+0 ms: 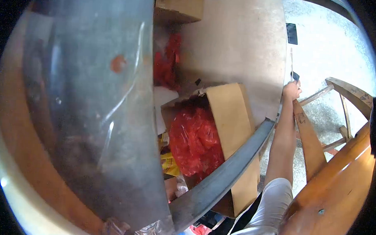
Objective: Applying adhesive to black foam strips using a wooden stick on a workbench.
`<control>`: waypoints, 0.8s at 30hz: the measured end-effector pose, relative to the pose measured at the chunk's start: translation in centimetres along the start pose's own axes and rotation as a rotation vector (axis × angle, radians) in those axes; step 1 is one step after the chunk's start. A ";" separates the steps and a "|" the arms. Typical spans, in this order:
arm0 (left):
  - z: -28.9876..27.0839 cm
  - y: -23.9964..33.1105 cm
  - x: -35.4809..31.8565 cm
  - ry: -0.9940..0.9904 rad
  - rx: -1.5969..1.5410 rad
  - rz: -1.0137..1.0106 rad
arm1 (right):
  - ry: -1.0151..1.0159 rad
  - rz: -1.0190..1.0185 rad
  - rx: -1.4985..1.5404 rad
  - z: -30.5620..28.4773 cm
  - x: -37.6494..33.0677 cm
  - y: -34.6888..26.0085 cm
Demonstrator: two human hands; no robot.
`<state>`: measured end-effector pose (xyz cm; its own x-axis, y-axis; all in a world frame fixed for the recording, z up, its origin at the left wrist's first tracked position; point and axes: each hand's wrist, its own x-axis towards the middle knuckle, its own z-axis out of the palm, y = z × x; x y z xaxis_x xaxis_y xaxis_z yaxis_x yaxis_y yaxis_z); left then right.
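Note:
A large clear plastic bag (93, 114) is held up close to the camera and fills the left half of the view. My left hand (114, 229) shows at its bottom edge, fingers pinched on the plastic. My right arm, in a white sleeve, reaches up along the curved right edge of a grey metal table (240, 40). There my right hand (291, 90) is closed on a small dark object (296, 75). An open cardboard box (231, 119) full of red plastic bags (195, 138) lies between the two hands.
A second cardboard box (179, 7) sits at the table's far end, with more red plastic (167, 63) beside it. A grey metal bar (223, 172) crosses below the open box. Wooden furniture (335, 180) stands on the concrete floor (327, 43) at right.

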<state>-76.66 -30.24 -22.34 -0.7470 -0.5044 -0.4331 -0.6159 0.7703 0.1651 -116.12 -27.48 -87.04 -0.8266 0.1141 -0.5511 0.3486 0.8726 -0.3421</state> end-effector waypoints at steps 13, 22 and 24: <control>-3.7 4.8 -3.3 -0.068 -0.301 -0.074 | 0.010 -0.106 1.105 -4.6 -14.6 -3.0; -5.0 7.3 1.6 0.190 -0.010 0.378 | -0.031 -0.624 0.283 -22.9 -24.6 3.3; -5.5 7.2 1.4 0.227 -0.033 0.408 | -0.029 -0.673 0.251 -26.3 -28.7 5.6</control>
<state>-83.56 -27.56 -16.88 -0.9633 -0.2385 -0.1228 -0.2656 0.9124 0.3115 -102.04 -13.42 -53.09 -0.8870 -0.4259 -0.1785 -0.1383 0.6138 -0.7773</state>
